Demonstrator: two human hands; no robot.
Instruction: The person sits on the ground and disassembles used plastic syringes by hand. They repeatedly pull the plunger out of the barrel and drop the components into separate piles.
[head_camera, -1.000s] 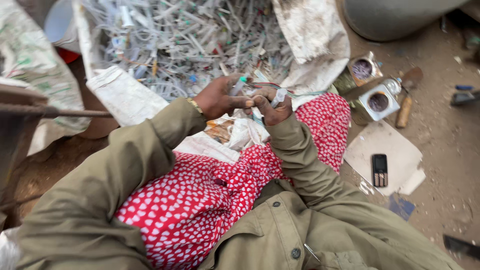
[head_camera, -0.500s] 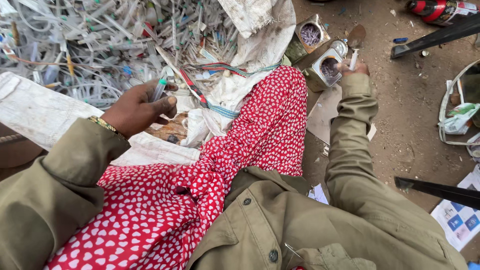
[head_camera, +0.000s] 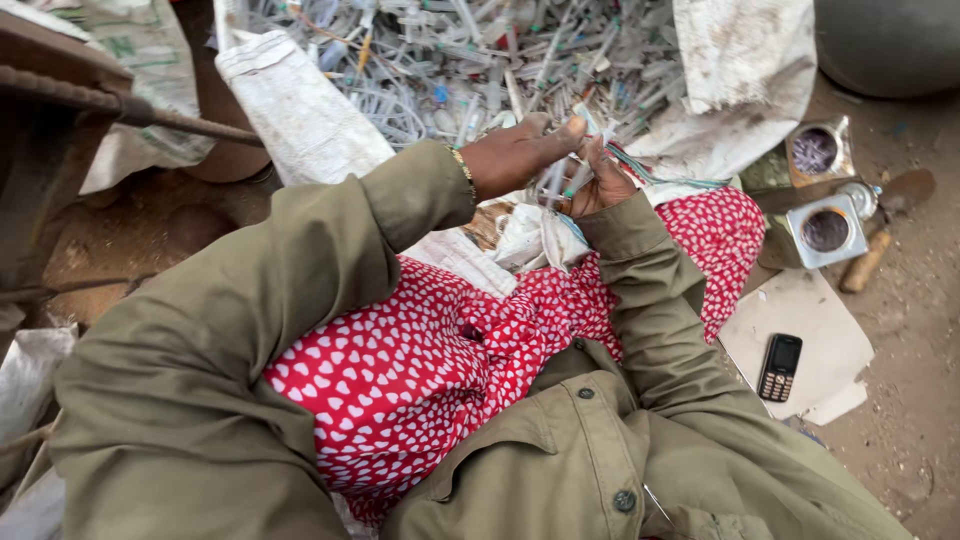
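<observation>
The left hand and the right hand meet over the lap, just at the near edge of a heap of used plastic syringes spread on a white sack. Both hands are closed together on a clear syringe, its barrel showing between the fingers. A red skirt with white hearts covers the knees. To the right, two small tins and a phone lie on the ground.

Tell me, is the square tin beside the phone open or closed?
Open. The square tin has no lid on it: its round mouth faces up and shows a dark inside. What it holds cannot be told. It sits upright on the ground above the phone.
</observation>
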